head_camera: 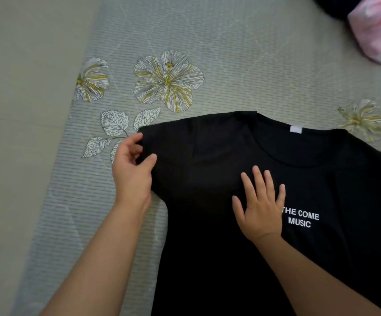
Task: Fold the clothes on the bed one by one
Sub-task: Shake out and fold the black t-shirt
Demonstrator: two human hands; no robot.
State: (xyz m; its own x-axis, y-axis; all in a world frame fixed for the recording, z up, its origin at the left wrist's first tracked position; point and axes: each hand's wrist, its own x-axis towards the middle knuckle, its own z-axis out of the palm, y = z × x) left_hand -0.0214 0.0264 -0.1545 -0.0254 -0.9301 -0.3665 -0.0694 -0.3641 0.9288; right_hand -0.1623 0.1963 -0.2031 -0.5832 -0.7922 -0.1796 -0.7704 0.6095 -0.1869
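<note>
Black shirt [242, 258] flat; left hand [131, 169] pinches sleeve edge, right hand [261, 206] pressing flat.

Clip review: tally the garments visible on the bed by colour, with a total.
Black: 1, the black T-shirt, left hand pinching its sleeve edge, right hand flat on its chest.
Pink: 1, the pink garment at the top right corner.
Dark item beside it: unclear, not counted.
Total: 2

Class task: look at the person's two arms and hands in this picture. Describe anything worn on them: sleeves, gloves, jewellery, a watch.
Both forearms are bare up to the bottom edge of the picture; no sleeve shows. The left hand and right hand wear no gloves, and no ring, watch or bracelet shows on either.
</note>
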